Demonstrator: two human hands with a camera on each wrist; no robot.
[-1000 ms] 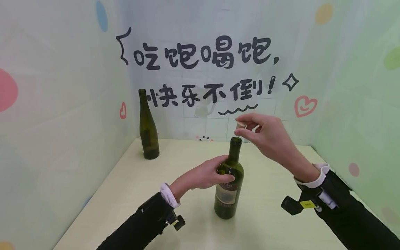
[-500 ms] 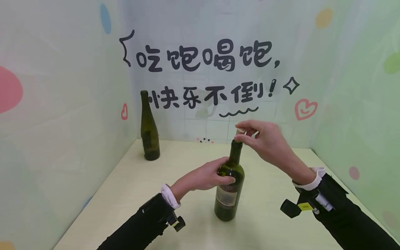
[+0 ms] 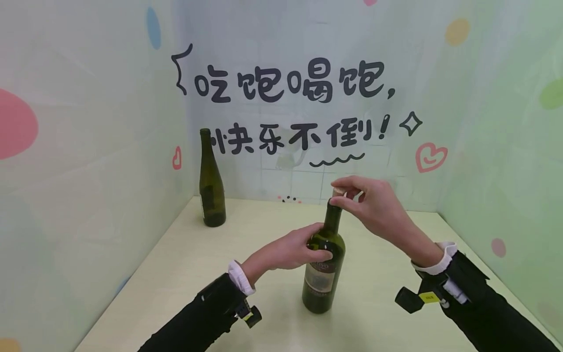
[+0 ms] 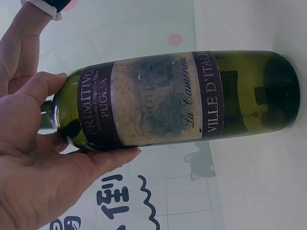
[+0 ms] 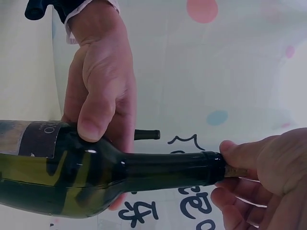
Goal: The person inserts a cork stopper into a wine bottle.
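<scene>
A dark green wine bottle [image 3: 321, 281] with a paper label stands upright on the pale table. My left hand [image 3: 292, 248] grips its shoulder, thumb on the near side and fingers around the far side. The label [image 4: 156, 98] faces the left wrist camera. At the bottle's mouth, my right hand [image 3: 374, 208] pinches a cork [image 3: 338, 191] between thumb and fingers. In the right wrist view the cork [image 5: 235, 171] sits in line with the neck [image 5: 168, 170], its lower end at or inside the mouth; how deep is hidden.
A taller, slimmer green bottle [image 3: 212, 193] stands at the back left of the table [image 3: 264, 313]. Behind rises a printed wall [image 3: 281, 29] with black lettering. Side walls [image 3: 88, 146] flank the table on the left and right.
My right hand has come down, bringing the cork from just above the bottle onto its mouth. The left hand keeps its grip on the bottle. The head view has shifted slightly.
</scene>
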